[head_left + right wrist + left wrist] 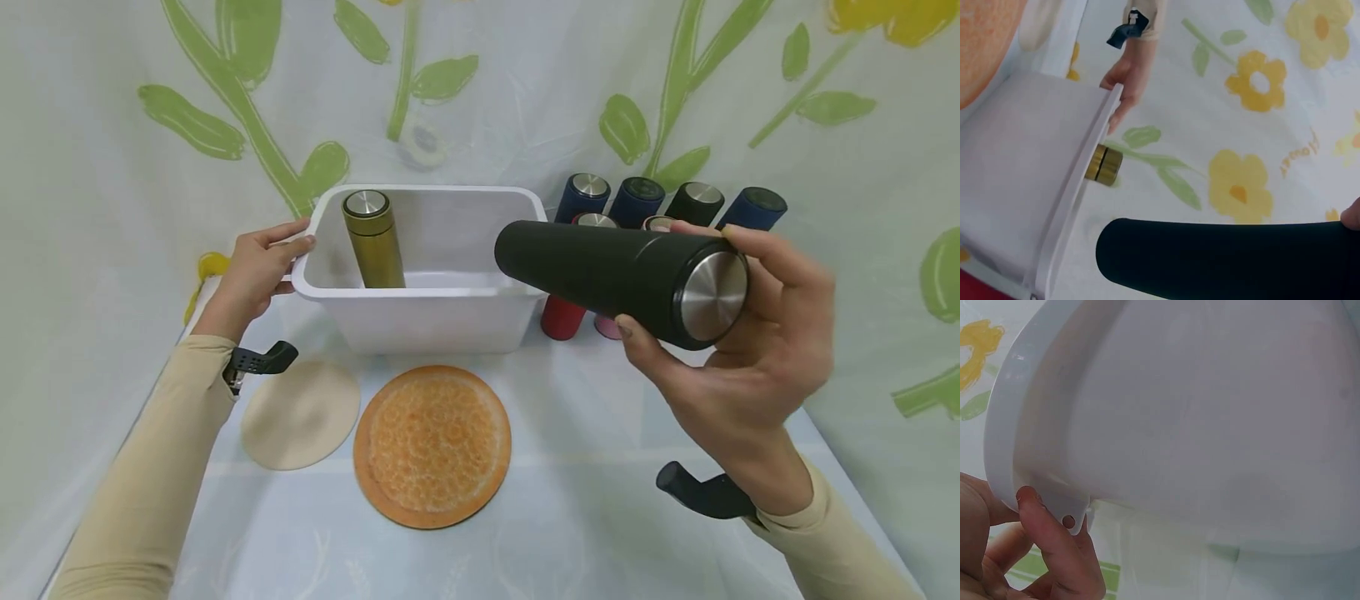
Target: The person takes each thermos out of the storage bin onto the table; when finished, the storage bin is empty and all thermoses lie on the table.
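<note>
In the head view my right hand [772, 325] grips a black thermos flask [600, 267] by its silver-capped end. The flask lies nearly level in the air, its base pointing left past the right rim of a white plastic tub [427, 321]. At the tub's left end, my left hand [258, 271] holds the rim; the left wrist view shows its fingers [1060, 550] curled at a tab with a small hole. Inside the tub a gold thermos flask [378, 250] stands at the left, slightly tilted. The right wrist view catches the black flask's dark body [1229, 256] and few of the fingers.
Right of the tub several flasks stand close together, among them a blue one [583, 196] and a red one [562, 318], partly hidden by the black flask. In front lie a round orange-brown mat [432, 446] and a cream disc [300, 415]. A flower-printed sheet hangs behind.
</note>
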Demonstrator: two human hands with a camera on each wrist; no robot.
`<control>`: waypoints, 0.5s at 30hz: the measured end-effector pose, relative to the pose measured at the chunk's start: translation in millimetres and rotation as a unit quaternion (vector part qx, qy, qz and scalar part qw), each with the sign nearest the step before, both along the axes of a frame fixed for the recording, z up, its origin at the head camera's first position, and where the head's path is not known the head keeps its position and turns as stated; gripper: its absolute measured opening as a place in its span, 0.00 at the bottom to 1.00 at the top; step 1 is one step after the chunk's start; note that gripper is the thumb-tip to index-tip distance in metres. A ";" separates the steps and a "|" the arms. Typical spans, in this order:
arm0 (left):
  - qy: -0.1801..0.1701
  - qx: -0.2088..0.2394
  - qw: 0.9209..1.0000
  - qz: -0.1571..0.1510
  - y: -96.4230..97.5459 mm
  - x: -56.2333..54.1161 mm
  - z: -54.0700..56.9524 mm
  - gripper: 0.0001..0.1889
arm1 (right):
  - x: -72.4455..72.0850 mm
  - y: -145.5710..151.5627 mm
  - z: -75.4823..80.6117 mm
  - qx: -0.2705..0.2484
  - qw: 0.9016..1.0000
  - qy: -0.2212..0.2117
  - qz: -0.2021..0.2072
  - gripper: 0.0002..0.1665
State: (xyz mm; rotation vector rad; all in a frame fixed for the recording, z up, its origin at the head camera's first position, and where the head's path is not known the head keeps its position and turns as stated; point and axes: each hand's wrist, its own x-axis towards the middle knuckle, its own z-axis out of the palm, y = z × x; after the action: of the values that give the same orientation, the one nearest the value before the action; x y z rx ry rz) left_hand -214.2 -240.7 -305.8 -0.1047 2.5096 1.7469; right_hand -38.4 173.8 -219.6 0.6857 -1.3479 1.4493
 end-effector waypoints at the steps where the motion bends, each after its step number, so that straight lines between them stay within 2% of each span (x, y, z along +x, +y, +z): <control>1: 0.000 0.000 1.000 0.001 -0.4 0.1 0.1 0.31 | 1.3 2.4 0.1 -0.002 1.000 0.002 -0.006 0.42; 6: -0.001 0.001 1.000 -0.002 0.4 0.2 1.8 0.31 | 10.0 21.2 -4.6 0.010 0.999 -0.005 -0.036 0.43; 15: -0.003 0.001 1.000 0.001 5.1 1.7 7.1 0.31 | 20.1 49.3 -14.7 -0.001 1.000 0.001 -0.012 0.45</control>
State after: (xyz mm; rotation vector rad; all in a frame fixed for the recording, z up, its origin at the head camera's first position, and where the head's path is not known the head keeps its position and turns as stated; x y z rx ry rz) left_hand -212.5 -235.7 -298.7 -0.1117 2.5044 1.7478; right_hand -18.4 223.1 -234.3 0.6668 -1.3479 1.4305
